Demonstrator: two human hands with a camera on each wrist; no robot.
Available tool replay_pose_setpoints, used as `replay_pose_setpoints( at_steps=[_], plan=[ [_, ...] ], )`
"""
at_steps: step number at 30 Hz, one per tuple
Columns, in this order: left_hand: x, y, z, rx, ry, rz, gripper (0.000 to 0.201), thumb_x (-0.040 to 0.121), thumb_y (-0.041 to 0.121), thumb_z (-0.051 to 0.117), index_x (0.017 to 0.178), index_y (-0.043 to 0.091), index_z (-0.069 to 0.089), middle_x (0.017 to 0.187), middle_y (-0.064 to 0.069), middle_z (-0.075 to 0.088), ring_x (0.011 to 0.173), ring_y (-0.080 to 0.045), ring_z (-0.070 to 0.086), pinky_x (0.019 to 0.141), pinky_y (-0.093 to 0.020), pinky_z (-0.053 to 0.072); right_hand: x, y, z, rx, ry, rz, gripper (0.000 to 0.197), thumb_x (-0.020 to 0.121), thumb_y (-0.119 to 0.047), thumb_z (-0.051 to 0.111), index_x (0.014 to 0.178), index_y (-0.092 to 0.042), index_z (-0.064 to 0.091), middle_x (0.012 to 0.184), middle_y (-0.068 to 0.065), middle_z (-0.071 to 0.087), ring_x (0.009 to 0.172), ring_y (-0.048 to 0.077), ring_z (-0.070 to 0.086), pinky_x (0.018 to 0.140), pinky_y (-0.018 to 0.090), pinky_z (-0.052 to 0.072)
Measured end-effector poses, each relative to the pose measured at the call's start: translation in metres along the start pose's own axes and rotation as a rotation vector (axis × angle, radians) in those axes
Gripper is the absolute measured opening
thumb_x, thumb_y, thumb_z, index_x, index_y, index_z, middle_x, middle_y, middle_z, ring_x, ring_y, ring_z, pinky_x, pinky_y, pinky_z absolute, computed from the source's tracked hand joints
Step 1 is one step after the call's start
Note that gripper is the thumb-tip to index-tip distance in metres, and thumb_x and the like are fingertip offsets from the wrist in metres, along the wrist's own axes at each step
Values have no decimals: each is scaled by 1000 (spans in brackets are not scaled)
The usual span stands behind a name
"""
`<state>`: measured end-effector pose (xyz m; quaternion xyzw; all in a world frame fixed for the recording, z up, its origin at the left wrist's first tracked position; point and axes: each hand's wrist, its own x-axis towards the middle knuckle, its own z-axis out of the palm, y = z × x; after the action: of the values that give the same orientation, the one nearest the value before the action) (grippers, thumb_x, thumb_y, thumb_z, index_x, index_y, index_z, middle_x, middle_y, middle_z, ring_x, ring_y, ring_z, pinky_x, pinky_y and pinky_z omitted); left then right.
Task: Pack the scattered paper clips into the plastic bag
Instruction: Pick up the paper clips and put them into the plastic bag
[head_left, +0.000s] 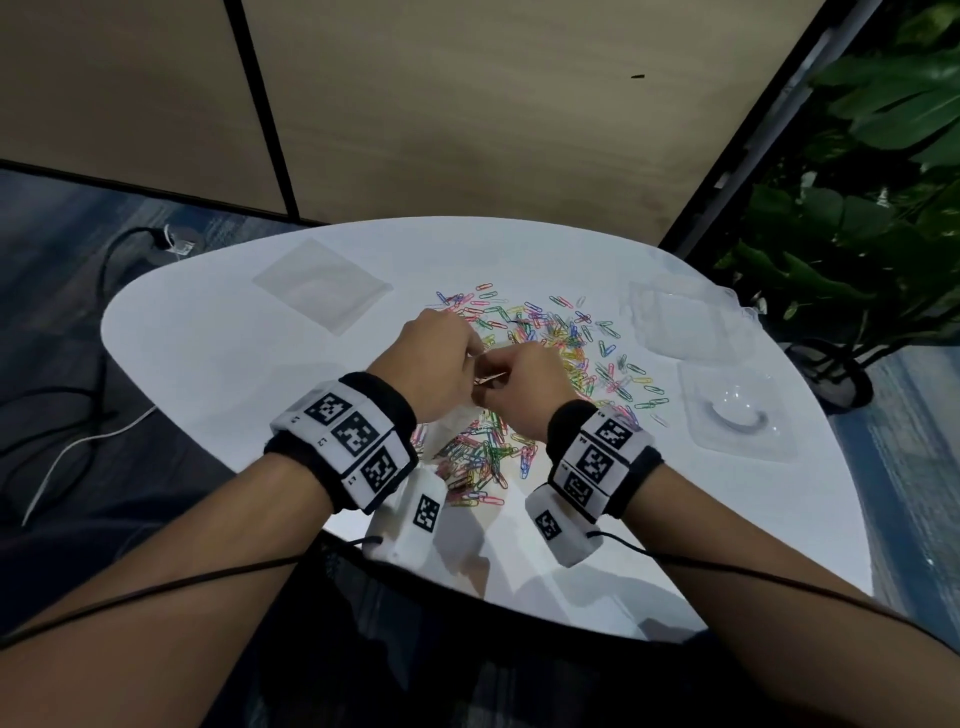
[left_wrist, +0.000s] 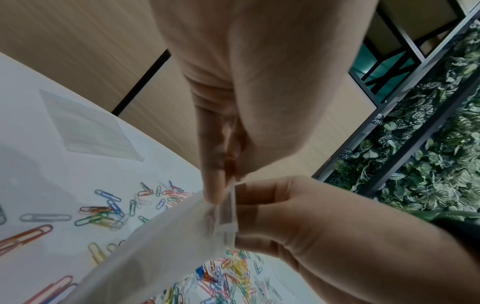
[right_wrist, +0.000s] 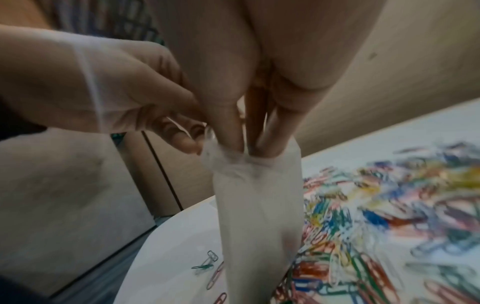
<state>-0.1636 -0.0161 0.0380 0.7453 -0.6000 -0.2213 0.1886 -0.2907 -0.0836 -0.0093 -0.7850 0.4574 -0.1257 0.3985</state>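
A small translucent plastic bag (head_left: 458, 422) hangs upright between both hands above the white table (head_left: 218, 364). My left hand (head_left: 457, 358) pinches one side of the bag's rim (left_wrist: 226, 207) between thumb and fingers. My right hand (head_left: 511, 382) grips the other side, and in the right wrist view its fingers (right_wrist: 259, 131) dip into the bag's mouth. The bag (right_wrist: 259, 205) looks limp, and I see no clips through its wall. Many coloured paper clips (head_left: 561, 338) lie scattered under and beyond the hands, as the wrist views (left_wrist: 103, 211) (right_wrist: 389, 205) also show.
A flat stack of clear bags (head_left: 322, 283) lies at the table's back left. Crumpled clear packaging (head_left: 691, 322) and a clear plastic tray (head_left: 737, 415) sit at the right. A potted plant (head_left: 857, 208) stands beyond the right edge, and cables (head_left: 78, 415) run on the floor to the left.
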Motion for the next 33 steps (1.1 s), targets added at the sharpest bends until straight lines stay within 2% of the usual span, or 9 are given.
replay_pose_setpoints(
  at_steps=[3,7,9,14,19,21,26,30,33],
  plan=[
    [-1,-3,-5,-31,14,-19,29,90,6,53,96,15,79,84,-10,73,82,-29,69,77,-36,58,-4,-9,-7,-16,-31,-105,26,83,-5,68,107,-12,76,93,1,74,75,11,68,63,15,49],
    [-1,-9,-14,-63,125,-55,30,94,10,55,115,15,75,112,-10,74,104,-28,68,95,-34,54,-7,-3,-21,179,127,-205,16,84,-3,69,88,-15,79,85,-5,76,73,2,70,73,19,57],
    [-2,-12,-22,-70,161,-62,31,94,8,53,115,14,75,112,-10,74,103,-30,68,95,-33,54,-7,13,-28,64,134,-149,12,84,-8,71,89,-17,77,85,-6,74,76,5,70,76,20,57],
    [-13,-34,-45,-96,221,-86,28,92,5,54,107,10,78,97,-12,76,92,-33,70,92,-39,56,-15,66,-15,-580,-247,143,58,84,-40,72,135,-22,54,134,6,55,118,22,54,102,35,43],
    [-34,-70,-64,-105,269,-177,26,91,6,56,105,10,78,93,-12,76,84,-31,72,89,-40,58,-39,75,32,-625,-374,85,80,86,-46,66,151,-27,25,142,12,47,130,28,46,107,39,40],
    [-43,-82,-68,-78,283,-200,26,91,4,55,103,9,78,92,-12,76,85,-32,72,90,-39,57,-44,77,50,-657,-374,39,75,88,-40,64,151,-30,25,145,14,40,130,32,46,106,39,41],
    [-55,-102,-71,-28,263,-268,26,92,5,55,105,10,77,81,-11,76,77,-27,72,90,-35,56,-36,80,70,-735,-228,-148,32,87,-4,55,115,-15,65,107,11,58,95,32,62,77,34,50],
    [-55,-107,-66,-42,200,-294,28,93,6,54,109,11,76,84,-12,76,82,-28,73,93,-36,55,-28,73,60,-729,-180,-165,21,86,1,55,87,-10,72,90,8,64,80,26,63,68,28,47],
    [-53,-106,-61,-61,180,-288,31,92,5,52,110,11,76,92,-13,76,92,-32,71,95,-39,55,-22,70,47,-503,-107,-27,22,84,0,59,71,-12,73,76,4,70,71,21,65,70,26,54]
  ],
)
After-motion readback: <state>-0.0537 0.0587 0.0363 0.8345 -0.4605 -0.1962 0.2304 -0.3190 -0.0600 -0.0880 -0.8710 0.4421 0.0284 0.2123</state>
